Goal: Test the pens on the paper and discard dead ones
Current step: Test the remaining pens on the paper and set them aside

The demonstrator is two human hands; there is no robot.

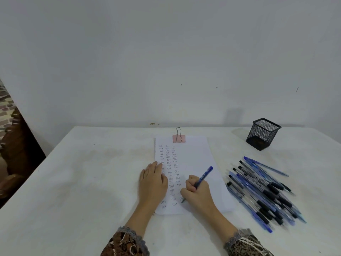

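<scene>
A white sheet of paper [195, 159] lies in the middle of the table, clamped at its top by a pink binder clip [178, 138]. Three columns of small handwritten words fill its left part. My right hand [198, 193] grips a blue pen [203, 177], its tip touching the paper low in the third column. My left hand [152, 183] lies flat on the paper's left edge, fingers together, holding nothing. A heap of several blue and black pens [263, 193] lies to the right of the paper.
A black mesh pen cup [263, 133] stands at the back right of the white table [92, 172], near the wall. A dark wooden piece of furniture [16, 145] stands beyond the table's left edge.
</scene>
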